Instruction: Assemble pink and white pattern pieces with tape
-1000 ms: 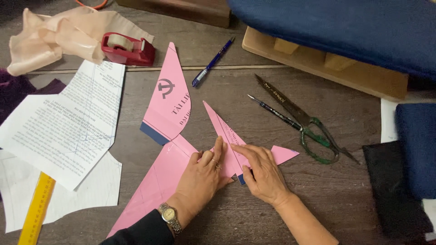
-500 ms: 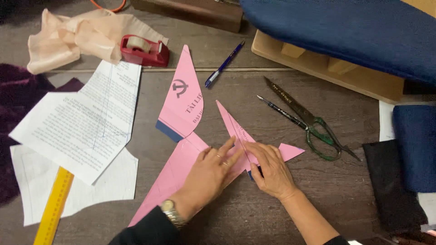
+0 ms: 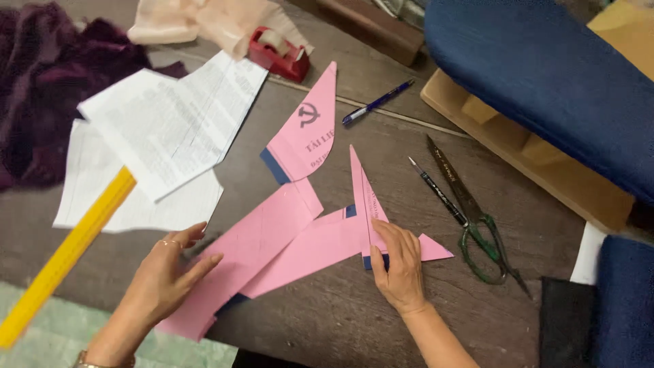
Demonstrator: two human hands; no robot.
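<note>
Your left hand (image 3: 167, 276): fingers released, flat on pink paper strip (image 3: 252, 245) | your right hand (image 3: 398, 262): fingers released, pressing folded pink triangle (image 3: 368, 204) | scissors (image 3: 477, 225) nearby on bench (image 3: 327, 320)

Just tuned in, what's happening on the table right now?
A person is working with pink paper pieces on a dark table. The right hand presses flat on the pointed folded piece, while the left hand rests open on the long strip. Scissors, a pen and a yellow ruler lie untouched nearby.
</note>
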